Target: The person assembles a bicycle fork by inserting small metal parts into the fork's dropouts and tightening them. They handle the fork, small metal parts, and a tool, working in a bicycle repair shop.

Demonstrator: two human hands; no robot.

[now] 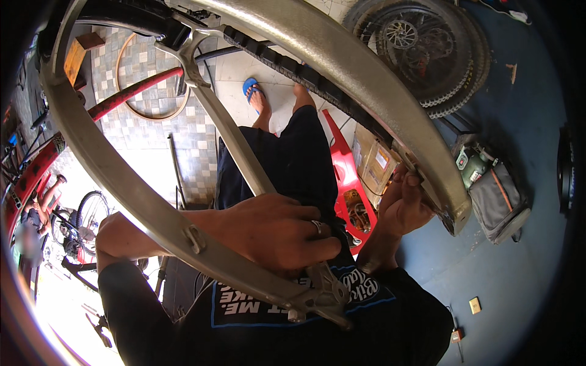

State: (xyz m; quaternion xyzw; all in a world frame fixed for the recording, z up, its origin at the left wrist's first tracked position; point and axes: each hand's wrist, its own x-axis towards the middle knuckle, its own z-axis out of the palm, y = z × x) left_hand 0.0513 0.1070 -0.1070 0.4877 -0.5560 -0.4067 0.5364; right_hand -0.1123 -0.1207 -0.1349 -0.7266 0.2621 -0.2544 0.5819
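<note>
And here's our left hand (287,235), wrapped round a slim grey metal bar (235,137)!
Our right hand (403,204) touches the right end of the curved grey metal bicycle frame (104,149), pinch unclear; it spans near, above our lap. Stiff, we judge, slippery-smooth; that bar looks surest.

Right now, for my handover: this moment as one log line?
left hand: curled over grey strut; right hand: at end of grey bar; background: red chair

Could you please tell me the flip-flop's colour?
The flip-flop is blue, shown best in the head view.
</note>
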